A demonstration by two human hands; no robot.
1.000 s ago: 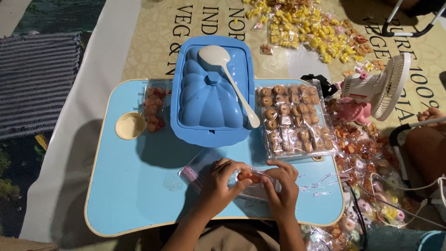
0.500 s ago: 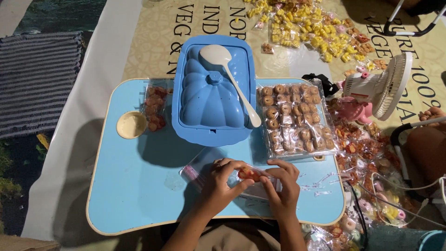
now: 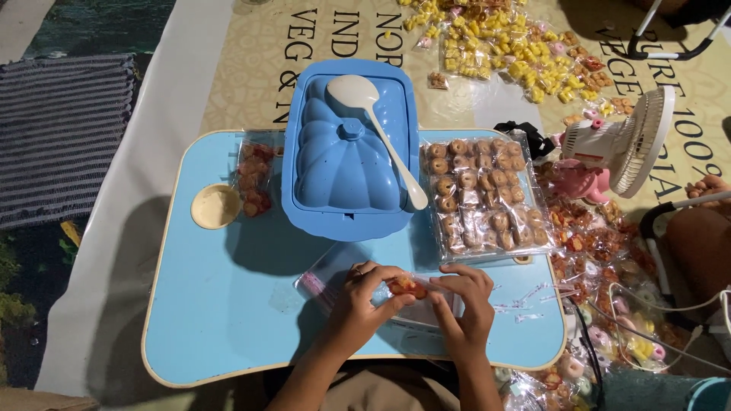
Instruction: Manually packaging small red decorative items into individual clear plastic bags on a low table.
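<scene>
1. We see the light blue counter (image 3: 228,320), a low lap tray with a round cream cup well (image 3: 216,205) at its 9 o'clock edge.
2. At the counter's 12 o'clock sits a blue lidded container (image 3: 343,164) with a cream spoon (image 3: 377,133) lying slantwise across its lid, bowl up at 12, handle running down toward 5.
3. At 3 o'clock of the container lies a clear sheet of packed round biscuits (image 3: 483,198); at its 9 o'clock, a smaller packet of reddish snacks (image 3: 255,179).
4. Off the counter at 3 o'clock stands a small white and pink fan (image 3: 624,144).
5. Our left hand (image 3: 362,304) and right hand (image 3: 464,308) meet at the counter's 6 o'clock edge, wrists coming up from 6, fingers curled inward.
6. Between them sits the small clear pouch of orange snacks (image 3: 406,287), its long axis running 9 to 3. Both hands are closed in a pinch on it, the left at its 9 o'clock end, the right at its 3 o'clock end, equally near.
</scene>
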